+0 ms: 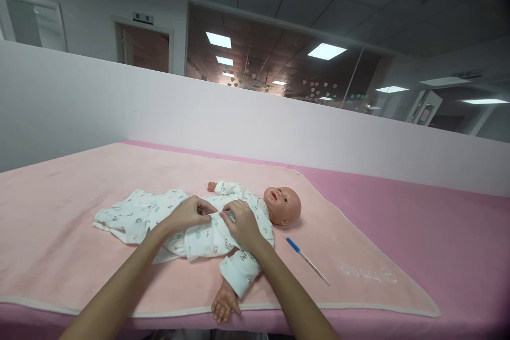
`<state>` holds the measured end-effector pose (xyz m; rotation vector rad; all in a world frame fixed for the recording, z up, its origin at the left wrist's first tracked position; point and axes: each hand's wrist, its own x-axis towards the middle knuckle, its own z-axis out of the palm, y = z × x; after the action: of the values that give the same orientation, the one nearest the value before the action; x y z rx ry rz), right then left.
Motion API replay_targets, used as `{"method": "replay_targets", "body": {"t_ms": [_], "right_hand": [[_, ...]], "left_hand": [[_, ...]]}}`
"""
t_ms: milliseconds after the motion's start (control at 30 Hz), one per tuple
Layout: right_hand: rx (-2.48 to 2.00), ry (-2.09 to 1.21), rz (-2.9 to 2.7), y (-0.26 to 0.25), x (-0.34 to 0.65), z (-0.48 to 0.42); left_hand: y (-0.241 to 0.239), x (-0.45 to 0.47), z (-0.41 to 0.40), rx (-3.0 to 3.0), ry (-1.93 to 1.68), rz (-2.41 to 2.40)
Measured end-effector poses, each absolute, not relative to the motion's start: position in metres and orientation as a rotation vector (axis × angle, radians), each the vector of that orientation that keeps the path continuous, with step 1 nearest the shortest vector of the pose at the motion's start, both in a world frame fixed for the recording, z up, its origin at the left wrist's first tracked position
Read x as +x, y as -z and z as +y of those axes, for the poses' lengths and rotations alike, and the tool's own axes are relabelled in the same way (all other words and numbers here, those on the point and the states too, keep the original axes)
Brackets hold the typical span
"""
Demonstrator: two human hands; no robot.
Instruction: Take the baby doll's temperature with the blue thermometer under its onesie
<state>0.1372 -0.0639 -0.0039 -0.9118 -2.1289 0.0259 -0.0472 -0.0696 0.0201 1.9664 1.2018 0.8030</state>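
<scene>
A baby doll (287,206) lies on its back, its head to the right, dressed in a white printed top (211,239) and matching trousers (139,215). Both my hands are at the middle of the top's front. My left hand (191,213) pinches the edge of the fabric between thumb and fingers. Just right of it, my right hand (243,223) has its fingers closed on the same front edge. Whatever fastening lies between the fingertips is too small to make out. One doll hand (226,303) reaches toward the near edge of the table.
Under the doll spreads a peach blanket (71,255) with a pale border, over a pink table surface (458,244). A pen-like stick with a blue end (294,245) lies right of the doll. Behind the table stands a low white partition (239,122).
</scene>
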Motion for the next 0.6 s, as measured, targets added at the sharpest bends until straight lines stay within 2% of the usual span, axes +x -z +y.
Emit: {"method": "replay_targets", "body": {"t_ms": [600], "right_hand": [[-0.905,-0.007,-2.133,0.005,0.137,-0.063]], "left_hand": [[-0.010,-0.053,-0.059,2.096,-0.821,1.131]]}}
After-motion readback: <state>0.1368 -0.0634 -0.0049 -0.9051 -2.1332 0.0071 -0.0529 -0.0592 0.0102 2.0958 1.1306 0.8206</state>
